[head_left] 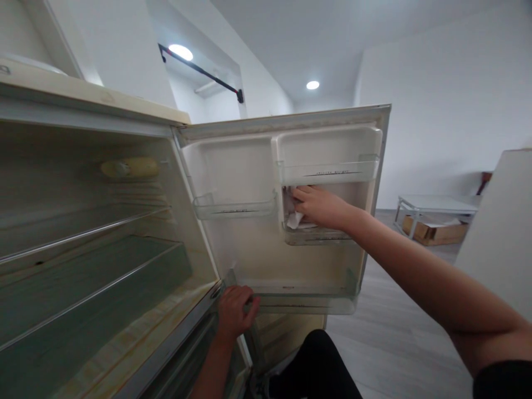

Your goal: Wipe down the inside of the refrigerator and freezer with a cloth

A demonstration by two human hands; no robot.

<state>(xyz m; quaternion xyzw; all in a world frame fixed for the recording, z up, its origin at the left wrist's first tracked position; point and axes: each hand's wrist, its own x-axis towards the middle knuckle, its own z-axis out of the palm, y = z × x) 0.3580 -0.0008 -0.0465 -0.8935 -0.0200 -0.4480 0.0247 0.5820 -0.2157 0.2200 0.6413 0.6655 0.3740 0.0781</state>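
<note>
One crumpled white cloth (pixel 294 219) — door-shelf.

We counted two hands (pixel 320 208), one white cloth (pixel 294 219), four door bins (pixel 235 209), two ceiling lights (pixel 312 85) and two wire shelves (pixel 83 235).

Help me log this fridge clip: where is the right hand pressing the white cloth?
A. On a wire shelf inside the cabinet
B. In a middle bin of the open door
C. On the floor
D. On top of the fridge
B: the right hand presses the white cloth into a middle door bin.
</note>
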